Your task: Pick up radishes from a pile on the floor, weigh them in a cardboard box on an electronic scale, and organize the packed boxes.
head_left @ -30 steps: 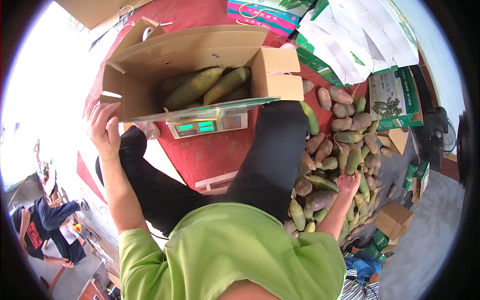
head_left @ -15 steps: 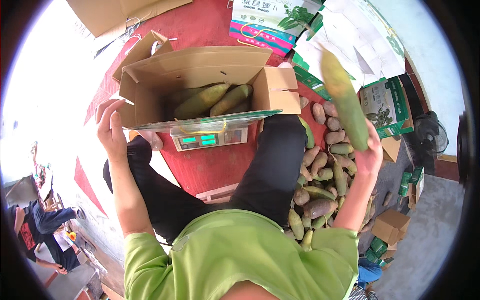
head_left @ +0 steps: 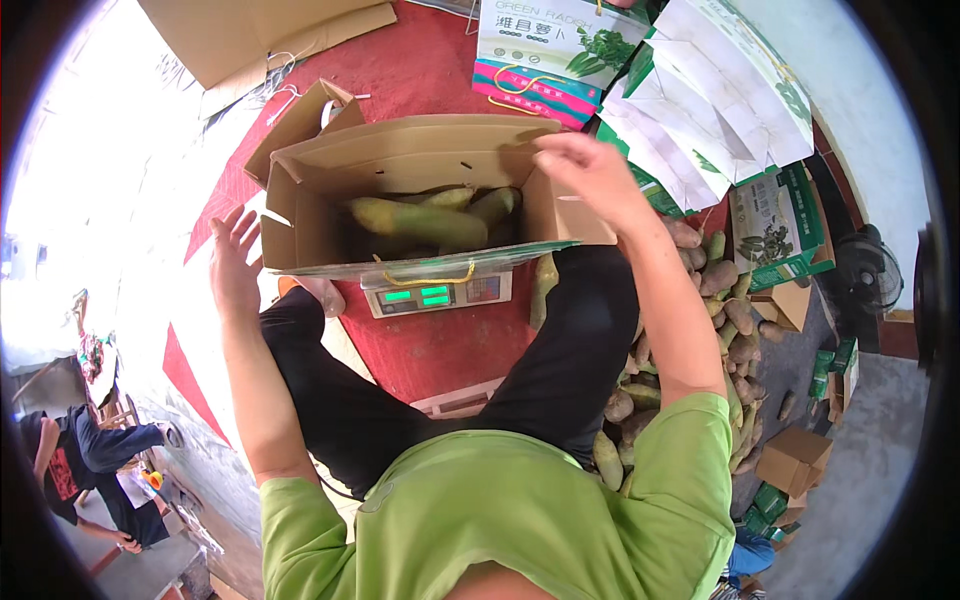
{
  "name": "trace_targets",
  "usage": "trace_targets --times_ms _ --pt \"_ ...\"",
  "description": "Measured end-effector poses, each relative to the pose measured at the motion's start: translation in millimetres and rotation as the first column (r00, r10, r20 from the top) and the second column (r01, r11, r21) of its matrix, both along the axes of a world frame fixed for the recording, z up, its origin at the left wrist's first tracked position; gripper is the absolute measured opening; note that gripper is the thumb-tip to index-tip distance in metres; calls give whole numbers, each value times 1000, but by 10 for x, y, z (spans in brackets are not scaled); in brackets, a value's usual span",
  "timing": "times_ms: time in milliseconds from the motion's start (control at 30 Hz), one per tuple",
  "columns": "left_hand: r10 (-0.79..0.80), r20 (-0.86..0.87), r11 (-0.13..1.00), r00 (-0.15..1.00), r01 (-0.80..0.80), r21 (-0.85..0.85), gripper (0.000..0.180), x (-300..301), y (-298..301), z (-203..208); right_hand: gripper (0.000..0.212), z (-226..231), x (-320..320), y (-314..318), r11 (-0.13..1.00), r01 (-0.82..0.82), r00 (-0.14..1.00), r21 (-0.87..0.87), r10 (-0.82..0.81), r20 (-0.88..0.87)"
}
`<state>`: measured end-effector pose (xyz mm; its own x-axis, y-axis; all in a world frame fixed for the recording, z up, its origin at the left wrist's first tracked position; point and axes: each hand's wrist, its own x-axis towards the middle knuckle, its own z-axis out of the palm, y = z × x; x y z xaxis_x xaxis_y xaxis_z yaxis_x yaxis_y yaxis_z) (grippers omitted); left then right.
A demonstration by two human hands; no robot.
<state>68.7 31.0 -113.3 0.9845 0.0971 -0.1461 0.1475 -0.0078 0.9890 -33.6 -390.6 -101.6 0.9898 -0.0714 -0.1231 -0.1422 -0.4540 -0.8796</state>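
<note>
The far left of the view is washed out by glare, so little can be made out there beyond another person in dark clothes bending low at the lower left. The person's own green shirt and black trousers hide much of the ground in front, and the scale's platform edge cuts across the lower part of the open cardboard box. The work happens on a red mat on the floor, with flattened cardboard above, printed gift boxes and white paper bags toward the upper right, and a small fan at the far right. The left hand is raised just beside the box's left wall, fingers spread and holding nothing, possibly brushing the flap. The box sits on a digital scale with green lit digits, and long green radishes lie inside it. The right hand hangs over the box's right edge with loosely curled fingers, empty as far as can be seen. A heap of radishes lies along the person's right leg.
</note>
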Motion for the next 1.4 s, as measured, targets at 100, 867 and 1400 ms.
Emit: trace_targets --times_ms 100,867,1400 --pt "-56 -127 998 990 55 -12 65 94 14 -62 40 -194 -169 -451 911 393 910 125 -405 91" --pt "-413 -297 876 861 464 129 29 302 -60 -408 51 -632 -307 -320 856 256 903 449 -46 -427" --pt "-364 -411 852 836 477 215 67 488 -68 -42 47 -837 -108 -111 804 403 883 436 -468 46"
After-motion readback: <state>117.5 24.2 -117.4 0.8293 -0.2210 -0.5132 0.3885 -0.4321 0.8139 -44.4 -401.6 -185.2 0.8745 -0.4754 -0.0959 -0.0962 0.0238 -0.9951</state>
